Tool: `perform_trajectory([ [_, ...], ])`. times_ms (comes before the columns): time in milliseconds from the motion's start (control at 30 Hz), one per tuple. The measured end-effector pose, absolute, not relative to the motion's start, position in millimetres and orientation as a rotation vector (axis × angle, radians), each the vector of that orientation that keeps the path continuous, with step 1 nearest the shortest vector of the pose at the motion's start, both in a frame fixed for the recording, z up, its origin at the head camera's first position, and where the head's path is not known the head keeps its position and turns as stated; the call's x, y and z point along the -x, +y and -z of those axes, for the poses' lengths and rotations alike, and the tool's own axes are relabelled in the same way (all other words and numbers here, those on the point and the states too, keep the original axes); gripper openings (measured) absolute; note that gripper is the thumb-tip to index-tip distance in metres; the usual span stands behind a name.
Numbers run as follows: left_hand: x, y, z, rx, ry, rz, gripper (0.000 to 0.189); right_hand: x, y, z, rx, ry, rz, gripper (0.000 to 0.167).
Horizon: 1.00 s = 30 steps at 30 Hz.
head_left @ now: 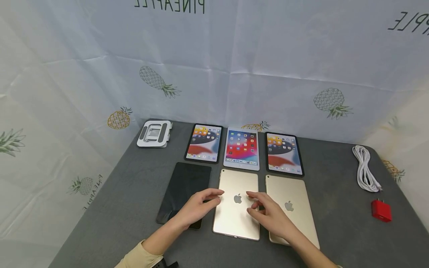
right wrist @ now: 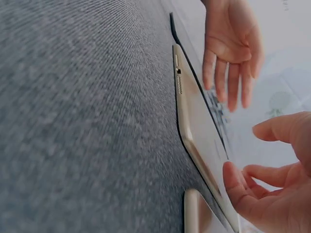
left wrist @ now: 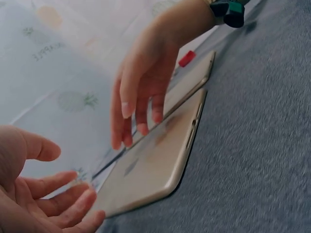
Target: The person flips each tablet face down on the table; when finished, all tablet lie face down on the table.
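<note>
A gold tablet [head_left: 235, 219] lies face down in the middle of the front row, its apple logo showing. My left hand [head_left: 198, 205] is at its left edge, fingers relaxed and thumb apart. At its right edge is my right hand [head_left: 270, 215], fingers loosely bent with nothing between them. In the left wrist view both hands hover above the tablet [left wrist: 160, 165]; the right wrist view shows the left palm [right wrist: 231, 41] facing inward. Partly under the left arm lies a black tablet [head_left: 187, 186] with a dark screen. A second gold tablet [head_left: 295, 193] lies behind the right forearm.
Behind stand in a row two black-framed tablets with lit screens, left [head_left: 204, 143] and right [head_left: 284, 153], and a white one [head_left: 241, 149] between them. A folded white stand [head_left: 155, 134] is at back left. To the right lie a coiled white cable [head_left: 363, 169] and a red plug adapter [head_left: 381, 210].
</note>
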<state>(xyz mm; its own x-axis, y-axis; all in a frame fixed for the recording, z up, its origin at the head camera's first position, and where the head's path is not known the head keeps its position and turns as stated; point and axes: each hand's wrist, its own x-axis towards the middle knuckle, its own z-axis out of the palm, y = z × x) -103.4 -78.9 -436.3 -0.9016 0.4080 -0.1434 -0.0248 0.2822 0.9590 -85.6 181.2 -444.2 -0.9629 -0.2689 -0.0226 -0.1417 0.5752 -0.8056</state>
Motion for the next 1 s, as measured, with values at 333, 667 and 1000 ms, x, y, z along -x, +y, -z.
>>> perform_trajectory([
  [333,117.8,-101.1,441.3,-0.308,2.229,-1.756,0.031,100.5,162.4,448.9,0.361,2.384,1.532,0.046],
  [667,129.3,-125.0,441.1,-0.129,2.366,-1.732,0.027,111.9,137.3,450.9,0.347,2.018,1.71,0.056],
  [1000,136.3,-156.7,439.0,-0.022,2.532,-1.645,0.033,124.3,116.9,450.1,0.248,1.755,1.806,0.062],
])
